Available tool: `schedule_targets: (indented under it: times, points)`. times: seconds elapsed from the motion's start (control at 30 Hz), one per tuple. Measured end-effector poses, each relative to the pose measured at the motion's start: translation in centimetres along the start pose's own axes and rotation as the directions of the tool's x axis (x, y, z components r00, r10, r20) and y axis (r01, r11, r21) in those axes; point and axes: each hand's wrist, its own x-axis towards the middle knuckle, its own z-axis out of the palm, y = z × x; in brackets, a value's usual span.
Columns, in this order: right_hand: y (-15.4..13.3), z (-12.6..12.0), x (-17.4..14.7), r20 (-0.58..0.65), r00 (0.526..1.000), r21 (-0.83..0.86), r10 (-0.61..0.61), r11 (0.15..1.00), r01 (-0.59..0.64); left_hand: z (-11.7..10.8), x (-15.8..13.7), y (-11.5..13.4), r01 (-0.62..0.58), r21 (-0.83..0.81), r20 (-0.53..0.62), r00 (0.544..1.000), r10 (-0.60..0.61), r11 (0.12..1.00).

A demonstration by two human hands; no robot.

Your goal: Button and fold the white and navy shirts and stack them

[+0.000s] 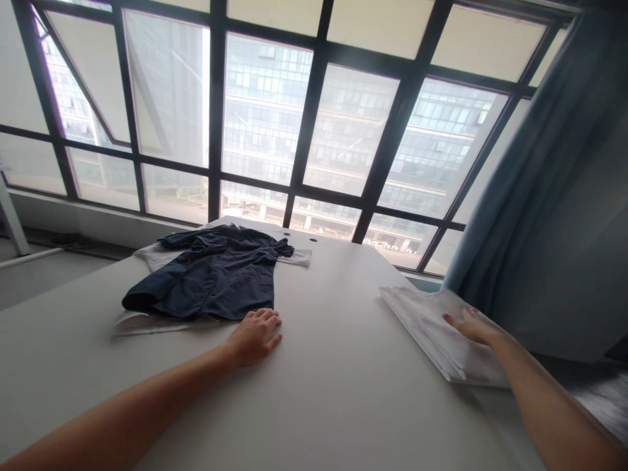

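My left hand (255, 337) rests on the white table at the near right corner of a navy short-sleeved garment (220, 278). Its fingers are loosely bent and slightly apart, with nothing visible in them. The navy garment is spread out and wrinkled, lying over white cloth (159, 324) whose edges stick out around it. Off to the right, my right hand (471, 325) lies with its thumb spread on top of a folded white cloth (432, 327). That cloth has several layers and sits at the table's right edge.
The white table (338, 366) stretches toward a wall of dark-framed windows (304, 118). A blue curtain (510, 176) hangs at the right, close behind the folded cloth. A white metal frame (14, 216) stands at the far left. Blurred pale fabric (606, 399) shows at the lower right.
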Motion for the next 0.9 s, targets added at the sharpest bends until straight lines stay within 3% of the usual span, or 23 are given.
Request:
schedule_targets:
  times: [0.07,0.13,0.2,0.27,0.4,0.57,0.8,0.9]
  points:
    - [0.2,-0.5,-0.2,-0.02,0.994,-0.043,0.108,0.993,-0.108,0.0,0.0,0.0,0.0,0.002,0.001,1.0,0.0,1.0]
    - [-0.5,-1.1,-0.7,0.06,0.99,-0.021,0.126,0.992,-0.125,0.1,0.0,0.0,-0.001,0.008,0.0,1.0,0.001,1.0]
    - [-2.3,-1.3,-1.6,0.215,0.976,0.048,-0.017,0.999,0.007,0.1,0.0,0.0,-0.006,0.015,-0.004,1.0,0.006,1.0]
    - [-4.5,-1.2,-2.9,0.264,0.95,0.085,-0.166,0.985,0.149,0.1,0.0,0.0,-0.01,0.019,-0.006,1.0,0.011,1.0]
    - [-8.1,-0.4,-5.4,0.237,0.949,-0.043,-0.207,0.974,0.223,0.0,0.0,0.1,-0.011,0.02,-0.007,1.0,0.011,1.0]
    - [-9.7,-0.5,-6.6,0.193,0.952,-0.152,-0.236,0.952,0.267,0.0,-0.1,0.1,-0.016,0.016,-0.01,1.0,0.016,1.0]
    - [-9.7,-5.8,-4.7,0.046,0.98,-0.17,-0.192,0.965,0.197,0.1,0.0,0.0,-0.023,0.025,-0.02,1.0,0.023,0.999]
    - [-10.4,-6.7,-5.3,0.046,0.983,-0.105,-0.178,0.978,0.182,0.1,-0.1,0.0,-0.025,0.022,-0.017,1.0,0.025,0.999]
